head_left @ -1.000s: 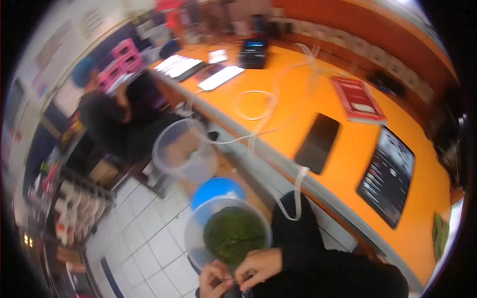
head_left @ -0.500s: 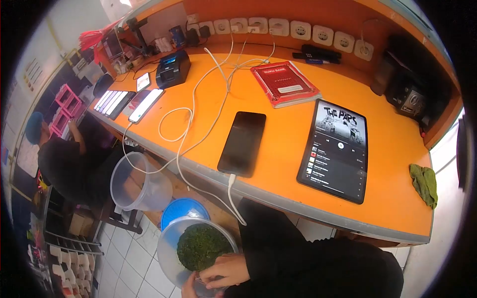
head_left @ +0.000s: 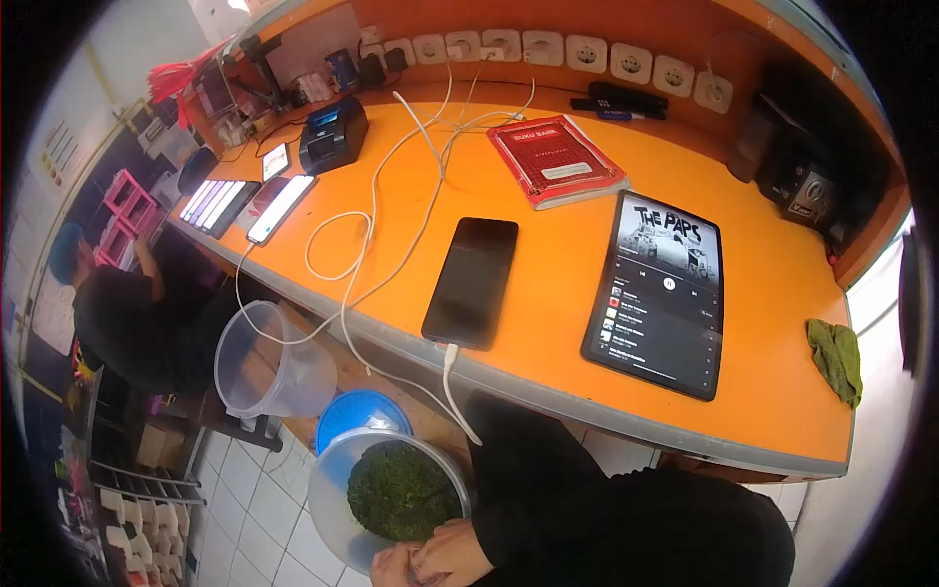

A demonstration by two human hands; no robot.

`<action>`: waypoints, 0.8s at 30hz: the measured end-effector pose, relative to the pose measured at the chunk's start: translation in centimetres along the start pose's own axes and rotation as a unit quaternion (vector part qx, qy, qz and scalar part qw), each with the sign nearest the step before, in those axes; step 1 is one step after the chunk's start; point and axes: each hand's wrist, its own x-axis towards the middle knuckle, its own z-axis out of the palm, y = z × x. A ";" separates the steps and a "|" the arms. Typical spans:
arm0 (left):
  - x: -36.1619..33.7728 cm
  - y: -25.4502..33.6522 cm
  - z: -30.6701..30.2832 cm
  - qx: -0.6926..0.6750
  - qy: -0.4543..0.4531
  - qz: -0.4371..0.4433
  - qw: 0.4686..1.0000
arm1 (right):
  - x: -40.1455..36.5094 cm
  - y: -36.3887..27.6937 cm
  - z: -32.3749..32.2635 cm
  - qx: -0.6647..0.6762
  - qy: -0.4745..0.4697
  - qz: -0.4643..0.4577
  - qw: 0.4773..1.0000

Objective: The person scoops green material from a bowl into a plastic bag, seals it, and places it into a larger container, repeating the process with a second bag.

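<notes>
A translucent round tub (head_left: 337, 499) stands low in front of me with a mound of finely chopped greens (head_left: 401, 489) inside. At the tub's near rim, my right hand (head_left: 452, 554) has its fingers bent and closed. My left hand (head_left: 393, 565) is pressed close against it, fingers also closed. Whatever the fingers pinch, if anything, is hidden. A blue lid (head_left: 362, 419) lies just beyond the tub. Behind it is a second translucent bucket (head_left: 254, 362).
The orange counter (head_left: 763, 342) above the tub holds a black phone (head_left: 471, 284) on a white cable, a tablet (head_left: 660, 293), a red book (head_left: 558, 161), a green cloth (head_left: 834, 362) and a small printer (head_left: 333, 135). A person in dark clothes (head_left: 137, 323) is at left.
Both hands have shifted slightly down along the tub's rim and drawn closer together, fingers more bunched. The view has moved a little; the tub and counter things stay put.
</notes>
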 end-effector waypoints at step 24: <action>-1.2 -0.6 -1.4 -0.186 -0.032 -0.110 0.976 | 0.3 -2.1 -1.3 -0.009 -0.002 0.016 1.000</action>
